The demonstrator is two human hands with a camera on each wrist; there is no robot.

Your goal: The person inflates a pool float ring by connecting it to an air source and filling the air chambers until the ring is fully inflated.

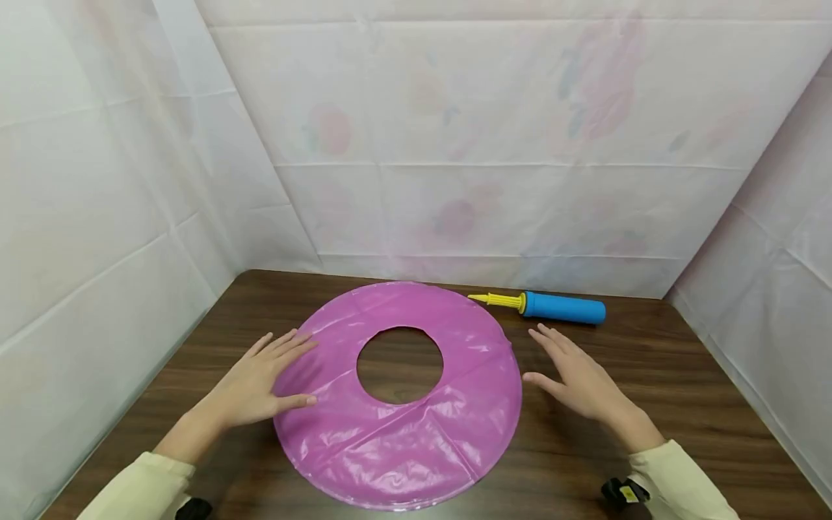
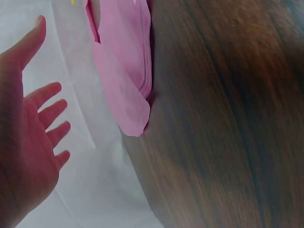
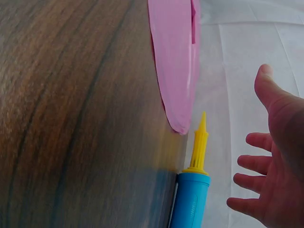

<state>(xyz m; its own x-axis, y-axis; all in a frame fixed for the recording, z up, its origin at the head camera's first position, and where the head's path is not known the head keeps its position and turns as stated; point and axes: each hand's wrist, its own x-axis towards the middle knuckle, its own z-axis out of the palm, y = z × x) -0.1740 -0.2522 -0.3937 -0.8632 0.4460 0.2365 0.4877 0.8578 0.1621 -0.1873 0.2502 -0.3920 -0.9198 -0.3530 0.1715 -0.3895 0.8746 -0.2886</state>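
The pink ring point(image 1: 396, 455) lies between and below the hands point(image 1: 256, 383) point(image 1: 578, 379).

No text, label or number is legible anywhere.

Head: I look forward and down across the counter point(image 1: 559, 469).
Wrists: I look low and close along it.
Head/right-wrist overlap: pink ring point(image 1: 399, 451), blue pump point(image 1: 562, 308).

Ring point(image 1: 403, 448): pinkish purple. Pump point(image 1: 539, 305): blue barrel point(image 1: 567, 308), yellow nozzle point(image 1: 502, 300). Table point(image 1: 656, 368): dark brown, streaked wood grain. Cloth backdrop point(image 1: 455, 108): white, faint pink and blue blotches. Sleeves point(image 1: 139, 490): pale cream.
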